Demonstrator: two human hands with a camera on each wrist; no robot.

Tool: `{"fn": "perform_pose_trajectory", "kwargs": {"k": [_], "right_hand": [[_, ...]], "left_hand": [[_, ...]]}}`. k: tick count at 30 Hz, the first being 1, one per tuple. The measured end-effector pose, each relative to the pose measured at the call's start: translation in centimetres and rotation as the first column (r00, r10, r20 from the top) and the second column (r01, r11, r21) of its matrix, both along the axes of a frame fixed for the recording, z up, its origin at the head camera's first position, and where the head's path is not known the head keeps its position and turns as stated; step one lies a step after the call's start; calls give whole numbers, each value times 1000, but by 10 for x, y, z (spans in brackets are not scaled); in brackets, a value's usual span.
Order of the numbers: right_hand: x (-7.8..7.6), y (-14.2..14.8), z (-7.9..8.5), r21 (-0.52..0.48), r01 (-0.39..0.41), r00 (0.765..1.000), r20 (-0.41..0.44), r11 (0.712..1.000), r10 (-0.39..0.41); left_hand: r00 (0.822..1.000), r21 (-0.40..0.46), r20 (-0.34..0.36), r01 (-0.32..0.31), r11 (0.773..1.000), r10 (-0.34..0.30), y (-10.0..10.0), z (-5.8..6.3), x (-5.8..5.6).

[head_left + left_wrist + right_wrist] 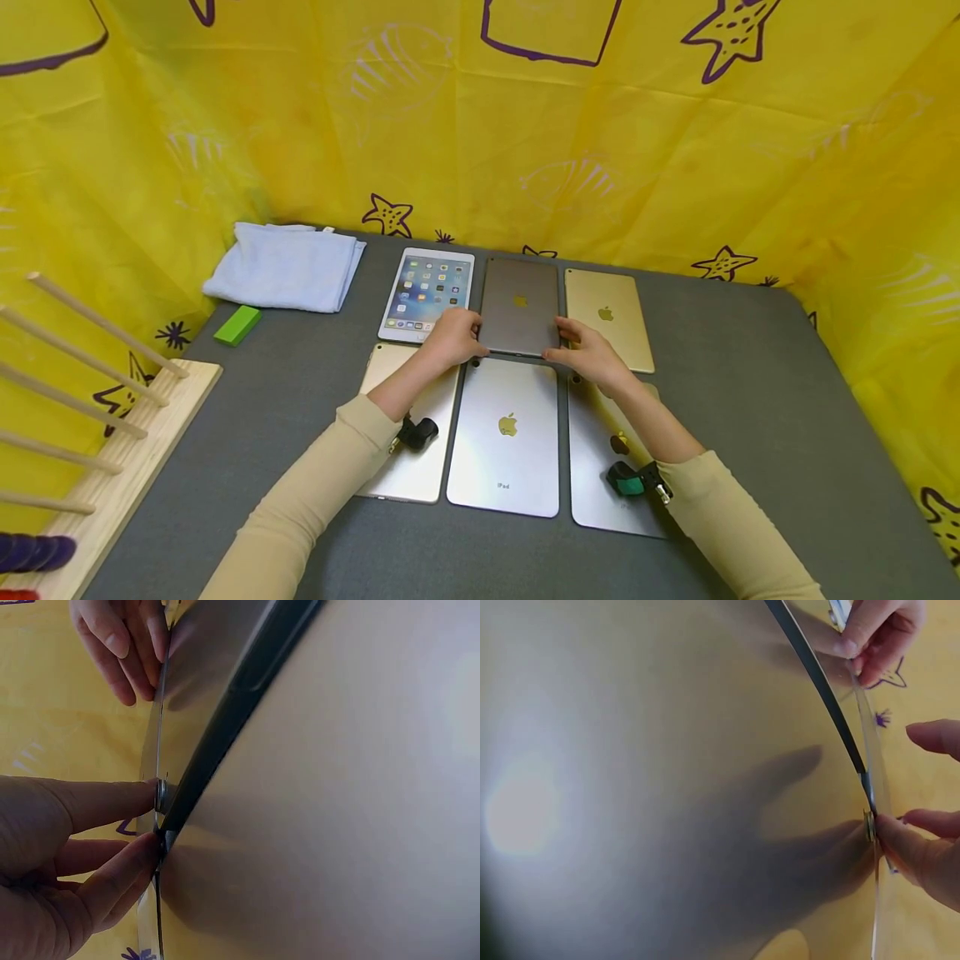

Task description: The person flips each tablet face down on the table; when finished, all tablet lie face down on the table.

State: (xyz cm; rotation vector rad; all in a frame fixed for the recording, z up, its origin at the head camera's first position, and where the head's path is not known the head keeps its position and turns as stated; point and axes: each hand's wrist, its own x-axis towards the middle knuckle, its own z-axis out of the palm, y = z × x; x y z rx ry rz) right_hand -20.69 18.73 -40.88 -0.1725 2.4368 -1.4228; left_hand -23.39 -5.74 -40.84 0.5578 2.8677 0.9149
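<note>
A dark grey tablet (517, 325) lies back side up in the middle of the far row. My left hand (450, 337) holds its near left corner, fingers by the side edge and thumb at the near edge. At the near right corner my right hand (594, 354) grips with index finger and thumb. Left of it is a white tablet (427, 287) with its screen lit; to the right, a gold tablet (617, 329). In the near row, a silver tablet (504, 454) lies between a pale gold tablet (435, 400) and another silvery tablet (592, 454), both partly hidden by my arms.
A folded light blue cloth (288, 267) lies at the back left, with a green block (237, 326) in front of it. A wooden rack (150, 450) with pegs and purple rings (37, 552) stands along the left edge. Yellow patterned curtain (465, 125) surrounds the grey table (757, 433).
</note>
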Motion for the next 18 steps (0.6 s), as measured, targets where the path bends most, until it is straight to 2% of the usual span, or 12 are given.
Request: {"fn": "perform_pose_trajectory", "kwargs": {"k": [11,15,18], "right_hand": [[-1,-7,6,6,-2,999,-54,1000,2],[-2,-18,7,-56,8,998,-55,998,-11],[-4,-29,8,-116,15,998,-52,993,-21]], "left_hand": [[1000,53,4,23,998,-23,-10,-1,2],[1000,159,17,-24,987,21,-21,1,2],[996,275,26,-84,958,81,-32,4,-1]]}}
